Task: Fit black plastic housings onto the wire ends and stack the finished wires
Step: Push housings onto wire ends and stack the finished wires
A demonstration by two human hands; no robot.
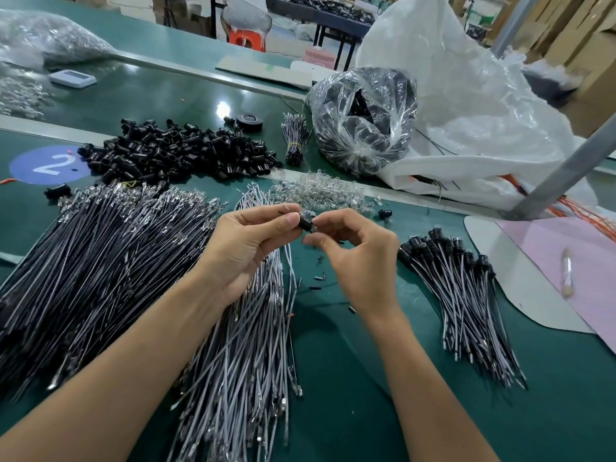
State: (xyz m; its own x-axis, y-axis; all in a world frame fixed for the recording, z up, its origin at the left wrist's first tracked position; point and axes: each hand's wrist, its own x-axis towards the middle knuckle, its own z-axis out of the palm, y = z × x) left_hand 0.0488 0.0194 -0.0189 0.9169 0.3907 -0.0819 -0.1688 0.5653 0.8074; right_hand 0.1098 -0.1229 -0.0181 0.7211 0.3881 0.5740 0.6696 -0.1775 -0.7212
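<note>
My left hand (248,241) and my right hand (358,258) meet above the green table, both pinching one small black plastic housing (305,223). A grey wire (289,258) hangs down from it. Below my hands lies a loose pile of grey wires (246,345). A wide pile of black wires (100,261) with metal terminals fills the left. Finished wires (463,295) with black housings on their far ends are stacked at the right. A heap of loose black housings (176,151) sits at the back.
A heap of small clear glass bulbs (320,191) lies just behind my hands. A clear bag of black parts (363,118), a big white bag (466,105), a tied wire bundle (295,138) and a tape roll (250,121) stand farther back. A grey post (560,175) slants at the right.
</note>
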